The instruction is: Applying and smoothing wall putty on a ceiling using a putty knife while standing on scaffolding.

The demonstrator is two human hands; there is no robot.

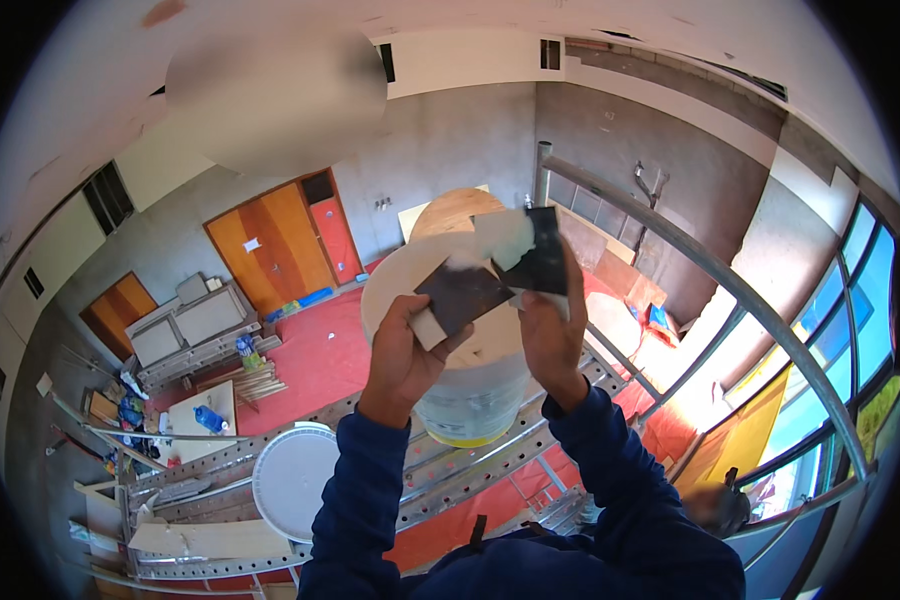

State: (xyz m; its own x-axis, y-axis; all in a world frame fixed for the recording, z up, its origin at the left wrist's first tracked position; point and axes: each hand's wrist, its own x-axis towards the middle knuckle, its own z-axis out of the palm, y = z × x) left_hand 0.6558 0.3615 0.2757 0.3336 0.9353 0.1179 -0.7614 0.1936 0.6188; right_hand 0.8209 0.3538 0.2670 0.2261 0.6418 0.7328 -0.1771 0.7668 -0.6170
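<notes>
My left hand (398, 365) is closed round the pale grip of a dark, flat putty spreader (465, 300), which has a thin whitish smear along its upper edge. In my right hand (555, 345) is a second putty spreader (533, 262), its dark blade partly coated with a thick patch of white putty (502, 236). The two blades meet or nearly meet at their inner corners; whether they touch I cannot tell. Beneath both hands stands a translucent bucket (473, 400) with pale material in it. Its top is partly hidden behind my hands and the tools.
Perforated metal scaffold planks (440, 490) run below me, with a round white lid (295, 482) on them. A metal guardrail (710, 255) curves along the right. Farther down lie a red floor covering (335, 345) and stacked boards (190, 335). The pale ceiling (450, 25) is close overhead.
</notes>
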